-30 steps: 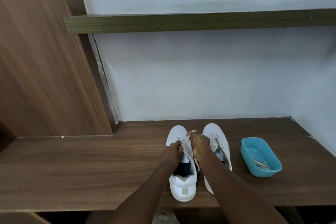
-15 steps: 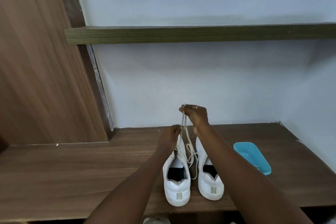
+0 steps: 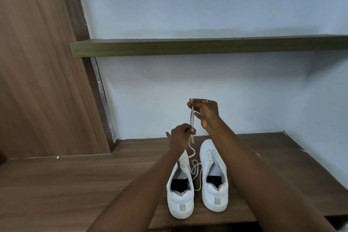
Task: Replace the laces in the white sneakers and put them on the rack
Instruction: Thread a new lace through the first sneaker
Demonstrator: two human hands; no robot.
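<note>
STEP: lace work, likely pull-through | LACE: taut above left sneaker, slack looped beside it on bench | RIGHT HAND: raised, pinching lace tip | LEFT HAND: curled round lace lower down | HANDLING: light, limp, probably snags at eyelets; grip near tip.

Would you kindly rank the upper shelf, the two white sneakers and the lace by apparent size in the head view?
Largest: the upper shelf, spanning most of the frame.
Then the left sneaker and right sneaker, alike, so tied.
Smallest: the lace, a thin strand.
</note>
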